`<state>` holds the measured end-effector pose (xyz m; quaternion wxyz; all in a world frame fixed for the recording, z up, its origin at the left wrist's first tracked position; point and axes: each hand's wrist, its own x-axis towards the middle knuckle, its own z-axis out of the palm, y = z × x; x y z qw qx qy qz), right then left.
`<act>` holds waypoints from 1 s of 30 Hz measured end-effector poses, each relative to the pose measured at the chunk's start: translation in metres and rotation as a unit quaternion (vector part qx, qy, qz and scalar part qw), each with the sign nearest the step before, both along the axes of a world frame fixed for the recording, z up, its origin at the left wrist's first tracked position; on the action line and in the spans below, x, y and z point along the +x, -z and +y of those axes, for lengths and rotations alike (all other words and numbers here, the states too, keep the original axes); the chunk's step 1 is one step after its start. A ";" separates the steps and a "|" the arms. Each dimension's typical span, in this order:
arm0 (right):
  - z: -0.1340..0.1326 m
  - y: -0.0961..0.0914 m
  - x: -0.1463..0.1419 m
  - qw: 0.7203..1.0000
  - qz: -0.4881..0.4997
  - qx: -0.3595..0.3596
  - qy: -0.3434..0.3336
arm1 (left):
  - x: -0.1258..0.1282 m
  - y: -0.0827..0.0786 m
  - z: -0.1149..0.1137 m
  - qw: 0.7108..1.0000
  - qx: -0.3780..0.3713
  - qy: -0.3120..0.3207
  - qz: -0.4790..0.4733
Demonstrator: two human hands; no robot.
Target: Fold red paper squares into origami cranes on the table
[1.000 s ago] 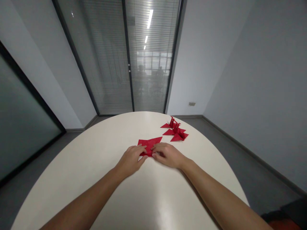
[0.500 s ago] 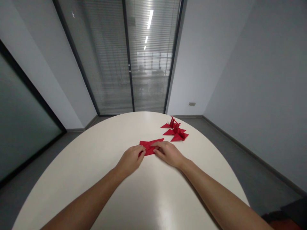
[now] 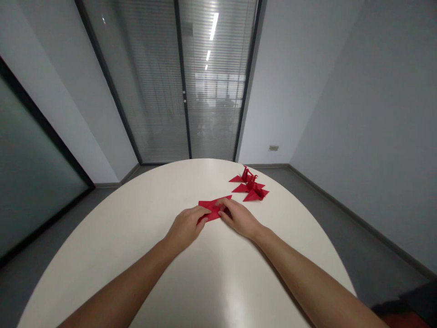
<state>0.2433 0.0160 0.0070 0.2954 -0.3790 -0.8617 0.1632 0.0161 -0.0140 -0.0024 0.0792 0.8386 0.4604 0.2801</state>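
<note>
A partly folded sheet of red origami paper [image 3: 214, 210] lies on the white table between my hands. My left hand [image 3: 187, 226] is closed on its left end, thumb in front and fingers on top. My right hand [image 3: 240, 219] holds the right part, its fingertips pressing on the upper face and the thumb at the near edge. Both hands cover some of the paper, so its full outline is hidden. Beyond my right hand stand red paper cranes, one nearer [image 3: 254, 191] and one farther back [image 3: 245, 174], close together with wings spread.
The round white table [image 3: 143, 214] has its curved far edge just behind the cranes. Past it are a glass partition with blinds [image 3: 160, 91] and a grey wall [image 3: 358, 91]. A dark object [image 3: 416, 300] with some red shows at the lower right.
My left fingers have slid slightly right over the paper. My right fingers have shifted a little on it, and its right tip has moved slightly left. The cranes have stayed put.
</note>
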 end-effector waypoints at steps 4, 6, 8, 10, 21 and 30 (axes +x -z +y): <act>0.005 0.002 0.002 0.999 -0.008 0.032 -0.009 | 0.000 0.001 -0.001 0.999 0.037 0.008 0.033; 0.005 0.001 0.002 0.999 -0.011 0.048 -0.014 | 0.001 0.001 -0.002 0.998 0.047 0.009 0.042; 0.003 -0.001 0.001 0.998 -0.015 0.060 -0.015 | 0.002 -0.001 -0.002 0.998 0.051 0.017 0.044; -0.001 -0.005 0.000 0.997 -0.024 0.066 -0.025 | 0.003 -0.002 -0.003 0.997 0.056 0.024 0.041; -0.004 -0.008 -0.002 0.996 -0.067 0.058 -0.029 | 0.001 -0.013 -0.007 0.994 0.035 0.102 0.035; -0.007 -0.013 0.003 0.994 -0.085 0.034 -0.059 | -0.003 -0.001 -0.002 0.996 0.029 0.079 0.001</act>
